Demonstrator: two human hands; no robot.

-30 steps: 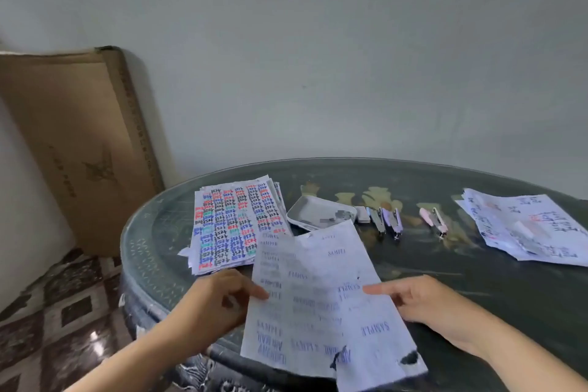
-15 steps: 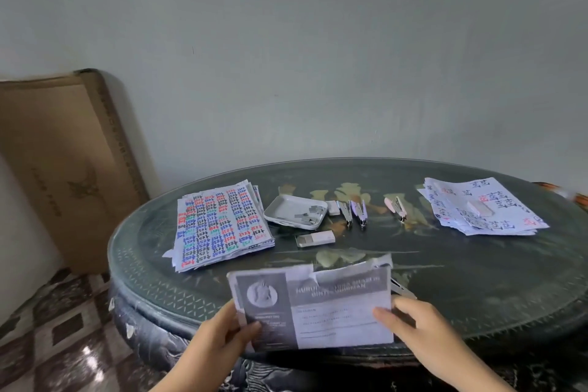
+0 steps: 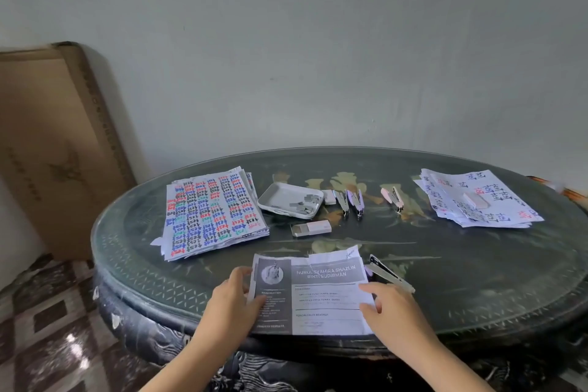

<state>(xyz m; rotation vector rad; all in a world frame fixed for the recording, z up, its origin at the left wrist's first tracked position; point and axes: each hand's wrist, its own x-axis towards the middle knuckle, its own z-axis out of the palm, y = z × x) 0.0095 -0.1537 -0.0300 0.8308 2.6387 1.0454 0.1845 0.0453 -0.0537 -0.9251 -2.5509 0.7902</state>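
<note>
A printed sheet set with a grey header and a small portrait photo (image 3: 321, 296) lies flat at the near edge of the round dark table (image 3: 143, 283). My left hand (image 3: 230, 302) rests on the sheets' left edge, its fingers on the paper and its thumb beside it. At the right edge my right hand (image 3: 394, 312) lies with relaxed fingers on the paper. A silver stapler (image 3: 389, 274) lies swung open just right of the sheets, above my right hand.
A stack of colour-lettered pages (image 3: 210, 210) sits at the left, another paper pile (image 3: 502, 210) at the far right. Between them are a white tray (image 3: 286, 197) with staples, a small staple box (image 3: 313, 227) and three small staplers (image 3: 356, 202). A cardboard box (image 3: 54, 149) leans against the wall.
The sheets were held up in both hands, were turned printed side up, and now lie flat on the table. Both hands came down with them.
</note>
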